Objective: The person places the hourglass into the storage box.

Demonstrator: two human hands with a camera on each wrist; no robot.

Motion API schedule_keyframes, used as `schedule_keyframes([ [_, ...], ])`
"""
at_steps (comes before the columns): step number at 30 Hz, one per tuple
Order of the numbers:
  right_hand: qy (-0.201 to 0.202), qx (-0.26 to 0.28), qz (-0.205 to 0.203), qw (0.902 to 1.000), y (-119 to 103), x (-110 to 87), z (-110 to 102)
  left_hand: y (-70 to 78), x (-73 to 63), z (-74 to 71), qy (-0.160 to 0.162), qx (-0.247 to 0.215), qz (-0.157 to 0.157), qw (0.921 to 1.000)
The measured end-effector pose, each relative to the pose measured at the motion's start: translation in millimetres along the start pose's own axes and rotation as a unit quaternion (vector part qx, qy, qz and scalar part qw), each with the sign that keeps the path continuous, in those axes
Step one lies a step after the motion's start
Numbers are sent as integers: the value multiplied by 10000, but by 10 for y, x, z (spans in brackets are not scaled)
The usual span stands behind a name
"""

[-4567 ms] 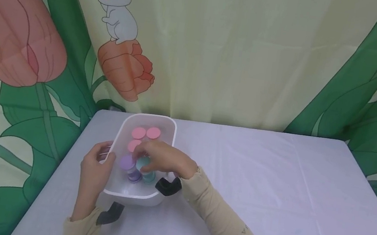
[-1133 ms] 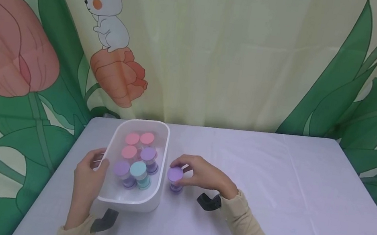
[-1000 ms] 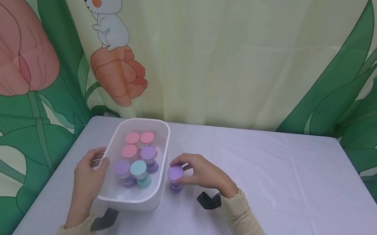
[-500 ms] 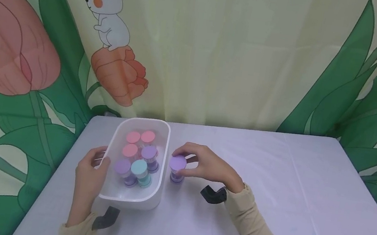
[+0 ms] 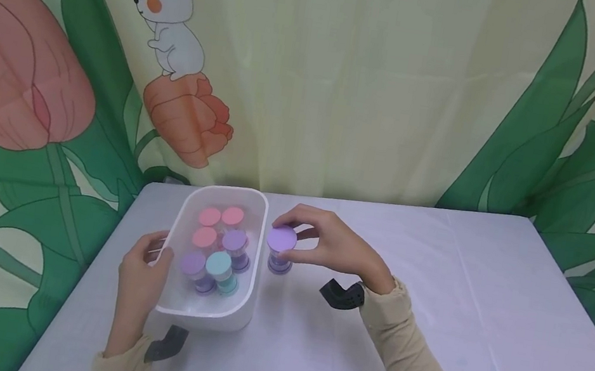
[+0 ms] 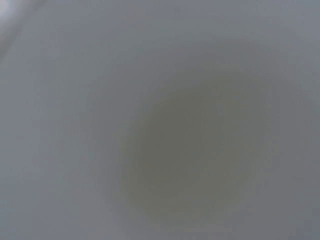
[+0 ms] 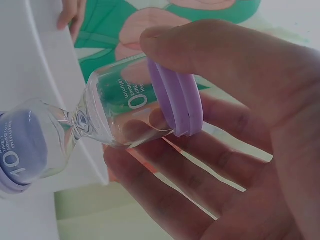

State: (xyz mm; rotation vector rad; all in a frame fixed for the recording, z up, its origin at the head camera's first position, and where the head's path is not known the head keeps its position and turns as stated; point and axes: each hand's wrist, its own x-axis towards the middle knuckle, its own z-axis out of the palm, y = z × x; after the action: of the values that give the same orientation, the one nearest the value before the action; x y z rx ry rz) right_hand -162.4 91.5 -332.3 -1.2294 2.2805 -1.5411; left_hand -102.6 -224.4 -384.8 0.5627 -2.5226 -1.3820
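Note:
In the head view my right hand (image 5: 337,246) pinches a purple-capped sand timer (image 5: 282,241) by its upper cap, just outside the bin's right wall. The right wrist view shows the timer's glass (image 7: 127,95), marked 10 minutes, with bluish-purple sand in the far bulb. Thumb and fingertips close around the near purple cap (image 7: 177,100). My left hand (image 5: 141,284) grips the left rim of a white bin (image 5: 240,315), thumb at the inside. Inside stand a teal-capped timer (image 5: 220,265), two purple-capped timers (image 5: 235,241) and several pink-capped ones (image 5: 205,238).
A white cloth covers the table (image 5: 422,281). Behind it hangs a curtain (image 5: 357,92) printed with a rabbit, tulips and leaves. A black wrist mount (image 5: 342,295) sits at the right cuff. The left wrist view is only a grey blur.
Earlier my right hand was inside the bin over the teal-capped timer. Since then it took the purple-capped timer outside the bin and has raised it; another purple-capped timer now shows inside.

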Motion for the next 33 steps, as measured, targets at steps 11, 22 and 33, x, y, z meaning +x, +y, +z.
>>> schedule_keyframes([
  [11,102,-189,-215,9995,-180,85,-108,-1,-1,2,11,26,-22,10000],
  [22,227,-150,-743,9969,-294,177,-132,-12,-2,3,3,46,-66,10000],
  [33,245,-44,-925,9954,-349,308,-37,-2,5,2,19,12,-2,10000],
])
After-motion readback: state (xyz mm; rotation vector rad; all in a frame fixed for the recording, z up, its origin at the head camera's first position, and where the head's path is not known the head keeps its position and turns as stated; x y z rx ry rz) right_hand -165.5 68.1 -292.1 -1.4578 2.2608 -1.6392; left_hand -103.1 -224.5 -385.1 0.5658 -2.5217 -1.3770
